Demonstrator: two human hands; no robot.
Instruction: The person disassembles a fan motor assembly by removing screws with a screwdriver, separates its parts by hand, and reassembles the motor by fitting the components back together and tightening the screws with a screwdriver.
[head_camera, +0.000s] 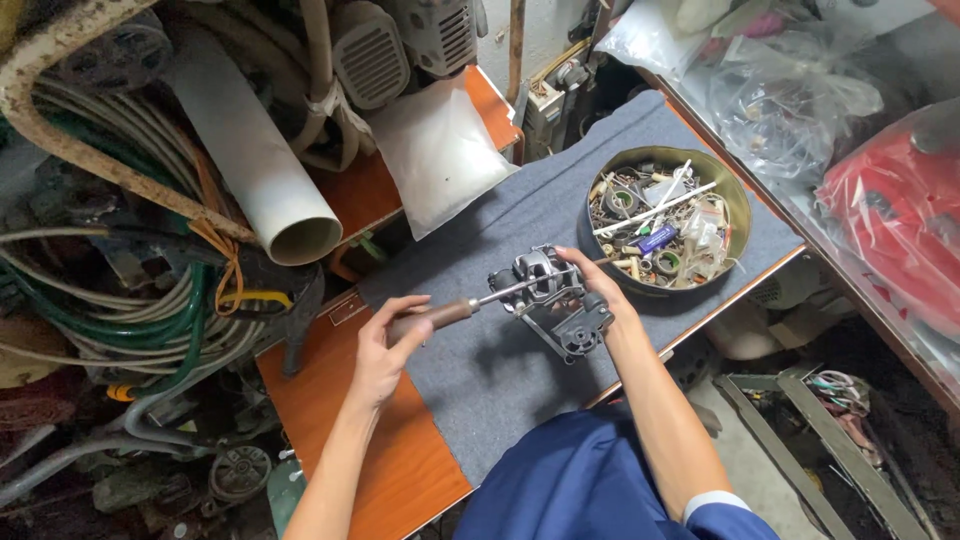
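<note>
1. Left hand (385, 345), near tabletop (400, 470) front edge: closed on wooden-handled screwdriver (470, 305).
2. Right hand (592, 285): gripping grey metal mechanism (555, 305), mid-tabletop on grey cloth (500, 380).
3. Round tin (668, 218) of small parts: right edge.
4. White pipe (255, 160): far left.

My left hand (385, 345) closes on the screwdriver (470, 306) by its smooth, dark wooden handle; its shaft is bright bare metal. Under my right hand (600, 290) the small motor part (550, 305) looks like dull grey cast metal, matt and slightly rough. Beneath both lies a grey cloth mat (500, 370), soft and felt-like, over an orange wooden tabletop (395, 470) with a faint sheen. Beyond my right hand the round tin (738, 205) is brassy metal, worn. Past my left, the white pipe (255, 150) is smooth matt plastic.
</note>
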